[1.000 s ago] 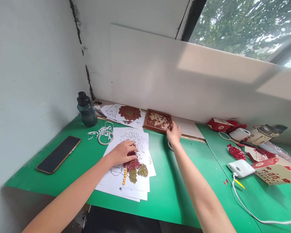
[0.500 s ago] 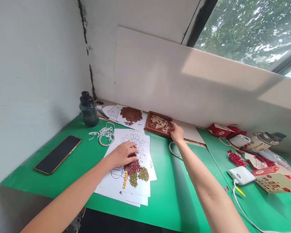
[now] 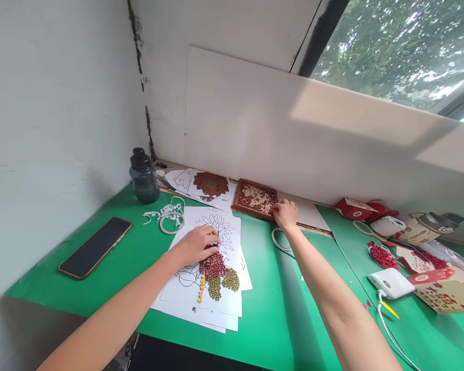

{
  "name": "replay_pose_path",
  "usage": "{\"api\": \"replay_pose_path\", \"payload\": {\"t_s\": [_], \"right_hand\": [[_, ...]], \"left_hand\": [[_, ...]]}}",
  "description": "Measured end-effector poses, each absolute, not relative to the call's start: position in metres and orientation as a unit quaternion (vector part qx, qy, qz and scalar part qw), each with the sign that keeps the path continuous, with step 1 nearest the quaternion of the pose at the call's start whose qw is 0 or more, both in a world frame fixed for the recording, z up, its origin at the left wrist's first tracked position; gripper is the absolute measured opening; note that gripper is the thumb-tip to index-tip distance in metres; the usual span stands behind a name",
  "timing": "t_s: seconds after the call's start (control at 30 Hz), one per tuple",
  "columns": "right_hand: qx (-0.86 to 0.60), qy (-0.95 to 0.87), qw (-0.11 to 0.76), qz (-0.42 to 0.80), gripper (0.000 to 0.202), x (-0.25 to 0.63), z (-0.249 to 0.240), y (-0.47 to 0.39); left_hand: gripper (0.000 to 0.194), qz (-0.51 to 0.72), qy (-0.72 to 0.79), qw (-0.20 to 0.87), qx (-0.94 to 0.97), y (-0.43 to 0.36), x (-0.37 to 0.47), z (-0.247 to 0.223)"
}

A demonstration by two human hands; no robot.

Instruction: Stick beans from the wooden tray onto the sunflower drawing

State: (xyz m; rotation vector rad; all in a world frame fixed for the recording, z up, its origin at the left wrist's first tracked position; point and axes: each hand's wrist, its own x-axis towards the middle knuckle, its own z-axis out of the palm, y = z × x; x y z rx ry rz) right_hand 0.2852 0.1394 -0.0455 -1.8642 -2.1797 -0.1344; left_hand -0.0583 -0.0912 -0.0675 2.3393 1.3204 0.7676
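While the left hand [image 3: 196,244] lies over the dark red beans [image 3: 213,265] on the white paper with a black-line flower drawing [image 3: 220,304], the right hand [image 3: 286,213] reaches the near right corner of the shallow brown wooden tray [image 3: 255,200]. Left grip: fingers curled, contents hidden. Right grip: narrow, fingertips bunched; cannot tell if a bean is between them. Relative to the tray: drawing nearer the wearer on the green bench [image 3: 263,319]; bean-covered flower sheet [image 3: 211,184] just left; white cable ring [image 3: 281,240] near side.

Red characters [image 3: 436,299] on cream box [image 3: 457,288], illegible
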Motion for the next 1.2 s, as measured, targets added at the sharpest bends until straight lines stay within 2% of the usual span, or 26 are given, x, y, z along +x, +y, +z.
{"api": "replay_pose_path", "payload": {"t_s": [0.13,0.27,0.4,0.47,0.57,0.83,1.2], "right_hand": [[-0.618,-0.771,0.146,-0.041,0.024,0.285,-0.039,0.141],[-0.591,-0.780,0.201,-0.044,0.026,0.271,-0.035,0.125],[-0.499,-0.827,0.259,-0.024,0.022,0.244,-0.048,0.054],[-0.371,-0.876,0.304,0.047,0.017,0.228,-0.059,0.006],[-0.296,-0.898,0.306,0.113,0.014,0.210,-0.073,-0.051],[-0.308,-0.869,0.353,0.158,0.009,0.201,-0.084,-0.069],[-0.274,-0.897,0.320,0.133,0.010,0.194,-0.083,-0.071]], "left_hand": [[0.014,0.263,0.475,0.183,0.820,-0.092,-0.059,-0.065],[0.013,0.258,0.480,0.185,0.818,-0.092,-0.059,-0.064],[0.014,0.257,0.472,0.178,0.824,-0.091,-0.057,-0.065],[0.014,0.260,0.465,0.174,0.828,-0.091,-0.056,-0.065],[0.015,0.265,0.456,0.171,0.832,-0.092,-0.056,-0.066],[0.016,0.286,0.465,0.176,0.819,-0.089,-0.059,-0.073],[0.017,0.273,0.462,0.168,0.827,-0.093,-0.056,-0.065]]}}
